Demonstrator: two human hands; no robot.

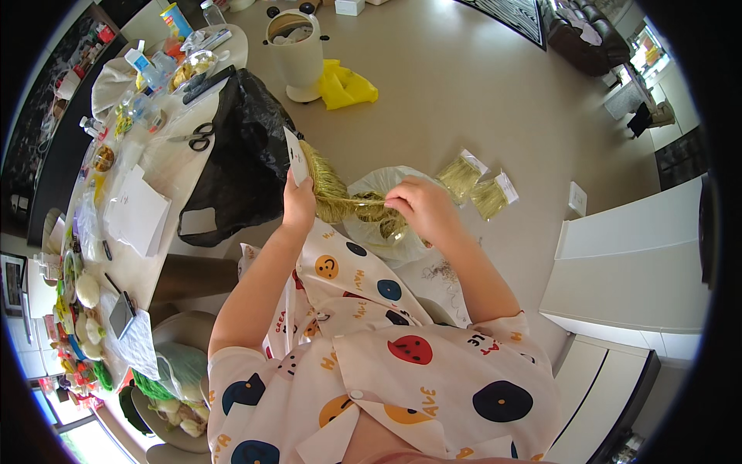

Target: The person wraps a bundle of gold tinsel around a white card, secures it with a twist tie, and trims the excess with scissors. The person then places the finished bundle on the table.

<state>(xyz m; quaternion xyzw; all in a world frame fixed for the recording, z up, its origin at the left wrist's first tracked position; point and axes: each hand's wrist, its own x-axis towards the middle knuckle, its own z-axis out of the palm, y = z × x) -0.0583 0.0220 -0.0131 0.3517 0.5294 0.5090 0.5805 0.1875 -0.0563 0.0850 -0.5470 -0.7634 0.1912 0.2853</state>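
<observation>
My left hand (299,204) grips a white card (296,158) with gold fringe trim (322,177) wound thickly around it. A thin gold strand (366,202) runs from the fringe across to my right hand (425,204). The fingertips of that hand pinch the strand's end. Below and between my hands, a translucent plastic bag (377,239) lies spread with several gold bundles (371,210) in it. Beyond my right hand, two packs of gold fringe with white header cards, a farther pack (459,177) and a nearer pack (491,197), rest on the floor.
To my left, a long table (191,119) carries black-handled scissors (201,137), white sheets (139,211), a phone (122,316) and bottles. A black plastic bag (246,145) hangs over its edge. Ahead stand a cream bin (298,61) and a yellow bag (342,87). Loose scraps (443,271) litter the floor.
</observation>
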